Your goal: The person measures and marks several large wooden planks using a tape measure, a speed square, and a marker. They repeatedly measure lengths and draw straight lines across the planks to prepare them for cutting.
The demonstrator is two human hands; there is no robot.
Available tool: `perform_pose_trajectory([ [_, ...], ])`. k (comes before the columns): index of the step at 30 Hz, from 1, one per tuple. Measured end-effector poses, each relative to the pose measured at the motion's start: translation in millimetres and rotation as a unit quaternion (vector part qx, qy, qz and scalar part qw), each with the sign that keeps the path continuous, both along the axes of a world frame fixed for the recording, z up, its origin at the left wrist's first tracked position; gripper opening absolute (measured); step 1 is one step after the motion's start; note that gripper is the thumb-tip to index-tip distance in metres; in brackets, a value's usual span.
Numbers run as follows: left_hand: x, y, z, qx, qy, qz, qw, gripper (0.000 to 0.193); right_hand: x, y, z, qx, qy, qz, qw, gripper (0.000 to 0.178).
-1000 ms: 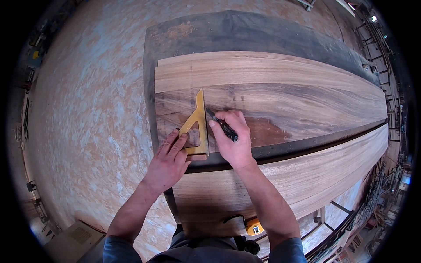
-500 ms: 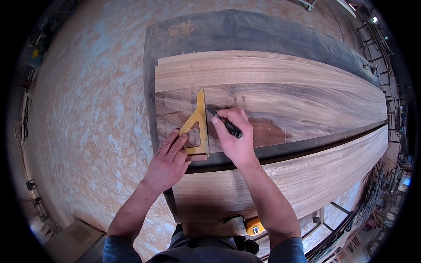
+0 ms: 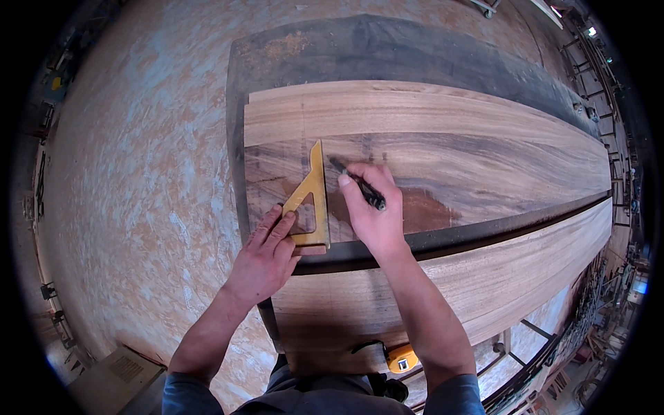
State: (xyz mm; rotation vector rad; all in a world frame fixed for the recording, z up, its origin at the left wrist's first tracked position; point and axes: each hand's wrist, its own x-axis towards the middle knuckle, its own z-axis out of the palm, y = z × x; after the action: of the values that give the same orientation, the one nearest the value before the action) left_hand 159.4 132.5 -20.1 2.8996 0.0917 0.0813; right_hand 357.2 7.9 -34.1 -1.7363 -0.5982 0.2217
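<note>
A dark-streaked wooden board [image 3: 477, 166] lies lengthwise in front of me, with a reddish-brown patch on its near side. Across its left part rests a yellow triangular square [image 3: 319, 190], its thicker fence along the board's near edge. My left hand [image 3: 261, 268] is closed on the square's lower left corner, fingers on top, pressing it down. Just right of the square's straight edge, my right hand [image 3: 380, 225] grips a black marker [image 3: 375, 198] like a pen. The marker's tip points up and left, a little apart from the square; whether it touches the wood I cannot tell.
A paler plank [image 3: 470, 294] lies nearer to me, beyond a dark gap. A dark work table [image 3: 366, 48] with sawdust on it extends behind the boards. A yellow tape measure [image 3: 402, 359] sits close to my body. A box [image 3: 117, 377] stands at the lower left.
My right hand has shifted slightly right with the marker, whose tip has moved away from the square's edge. My left hand and the square have stayed put.
</note>
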Motion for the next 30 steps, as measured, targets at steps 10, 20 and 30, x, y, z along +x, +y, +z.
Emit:
perform_pose_trajectory([
  [10, 1, -1, 2, -0.018, -0.007, 0.005, 1.000, 0.030, 10, 21, 1, -0.027, -0.031, -0.005, 0.999, 0.021],
  [20, 0, -3, -2, -0.022, -0.022, 0.011, 0.999, 0.028, -26, -30, 14, -0.049, -0.072, 0.082, 0.993, 0.017],
  [30, -1, -2, 3, -0.040, -0.026, 0.015, 0.999, 0.029, -76, -86, 29, -0.070, -0.071, 0.135, 0.986, 0.018],
])
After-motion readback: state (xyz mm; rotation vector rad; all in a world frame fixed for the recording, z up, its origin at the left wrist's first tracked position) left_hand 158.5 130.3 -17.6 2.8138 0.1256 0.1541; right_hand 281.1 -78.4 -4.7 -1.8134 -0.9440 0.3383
